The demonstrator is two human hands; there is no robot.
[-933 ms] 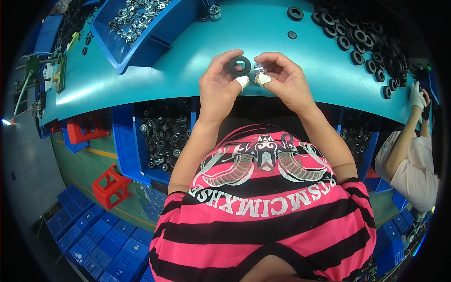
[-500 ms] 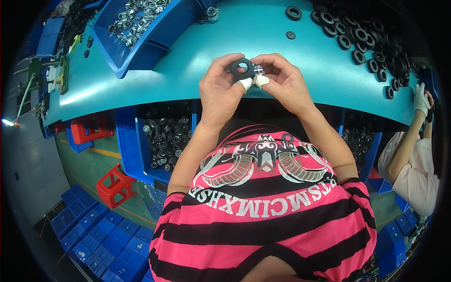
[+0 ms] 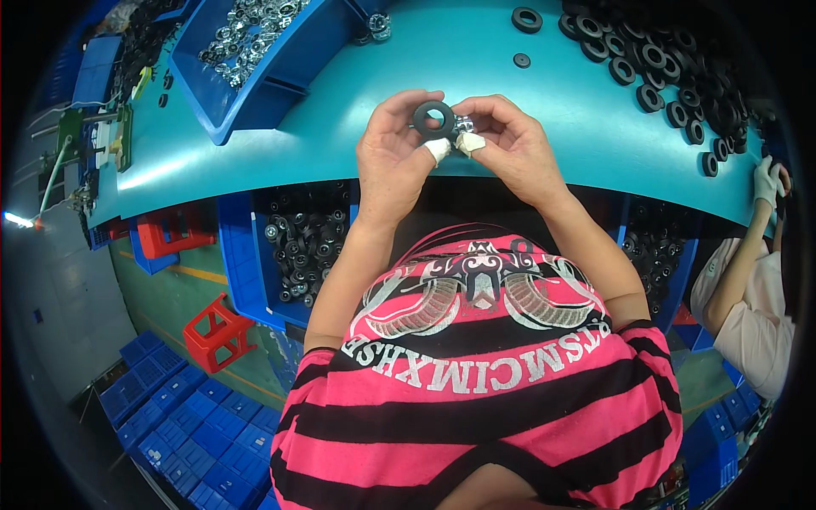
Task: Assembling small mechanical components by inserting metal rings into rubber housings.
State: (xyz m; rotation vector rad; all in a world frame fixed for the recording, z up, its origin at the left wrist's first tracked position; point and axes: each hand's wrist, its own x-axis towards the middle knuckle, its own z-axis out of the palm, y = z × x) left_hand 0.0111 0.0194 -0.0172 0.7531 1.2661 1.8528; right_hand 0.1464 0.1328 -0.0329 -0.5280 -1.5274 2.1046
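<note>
Both hands unmoved over teal worktop [image 3: 552, 110]: left hand [image 3: 395, 157] still pinches black ring [image 3: 433, 119], right hand [image 3: 510, 149] presses metal part [image 3: 463, 125] against it

Curved teal worktable [image 3: 586, 127], loaded.
It bore a blue plastic bin of silvery metal parts [image 3: 255, 51] and scattered black rubber rings [image 3: 671, 72].

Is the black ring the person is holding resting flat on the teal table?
No, the black ring is held up off the teal table, pinched between the left hand and the right hand.
</note>
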